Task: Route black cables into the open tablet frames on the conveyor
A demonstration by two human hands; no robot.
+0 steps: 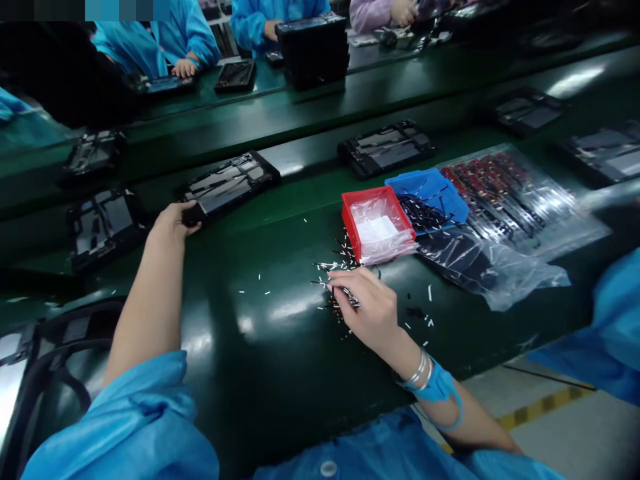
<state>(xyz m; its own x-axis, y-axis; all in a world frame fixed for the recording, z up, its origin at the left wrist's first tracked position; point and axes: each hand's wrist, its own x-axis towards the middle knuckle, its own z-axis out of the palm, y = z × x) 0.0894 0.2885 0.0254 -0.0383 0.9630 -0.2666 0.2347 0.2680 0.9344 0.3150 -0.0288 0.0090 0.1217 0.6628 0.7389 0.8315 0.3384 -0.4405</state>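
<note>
My left hand (176, 220) grips the near left corner of a black tray (227, 183) that carries a grey flat device with dark strips. The fingers curl around the tray's edge. Over the green bench (280, 373), my right hand (367, 303) is closed on several thin black cables (354, 299) with white ends. Under and beside those fingers lies a scatter of small white and black bits (345, 257). Just beyond it stands a red bin (351, 230) lined with clear plastic, a white piece inside. A blue bin (425, 180) touching it holds black cables (423, 212).
Clear bags (500, 267) and a sheet of cables with red parts (493, 190) lie at right. More loaded trays (387, 148) line the bench, one (103, 223) close left of my left hand. Co-workers in blue (155, 40) and pink sit opposite, near a black tray stack (313, 53).
</note>
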